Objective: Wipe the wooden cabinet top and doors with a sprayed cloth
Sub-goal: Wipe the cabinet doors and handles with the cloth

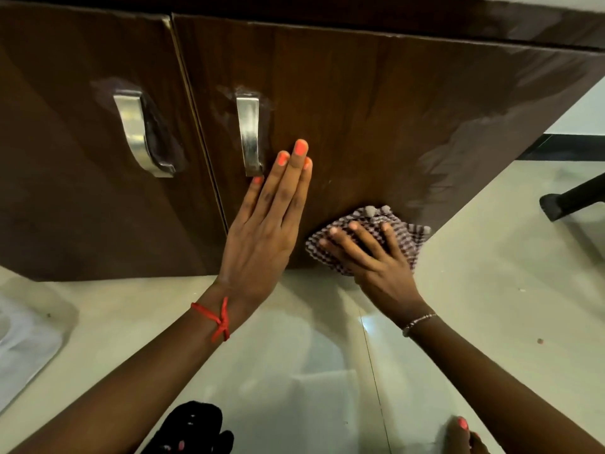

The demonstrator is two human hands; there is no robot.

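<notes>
Right hand point(373, 260) presses the checked cloth point(397, 235) flat against the right door point(376, 109) at its bottom edge, 5 o'clock corner. Left hand point(265, 231) rests flat, released, beside the handle point(249, 136). Door surface glossy, streaked.

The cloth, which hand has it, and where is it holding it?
The right hand presses the checked cloth flat against the cabinet door, palm over its middle. The left hand holds nothing.

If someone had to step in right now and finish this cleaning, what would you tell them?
Left hand: flat and open on the right door, beside its handle, bracing it.
Right hand: pressing the checked cloth against that door's bottom edge, near the floor.
Done: wet streaks show on the right door's right side and around both handles.
Left: I can't tell whether the left door or the top is finished; check both.
</notes>
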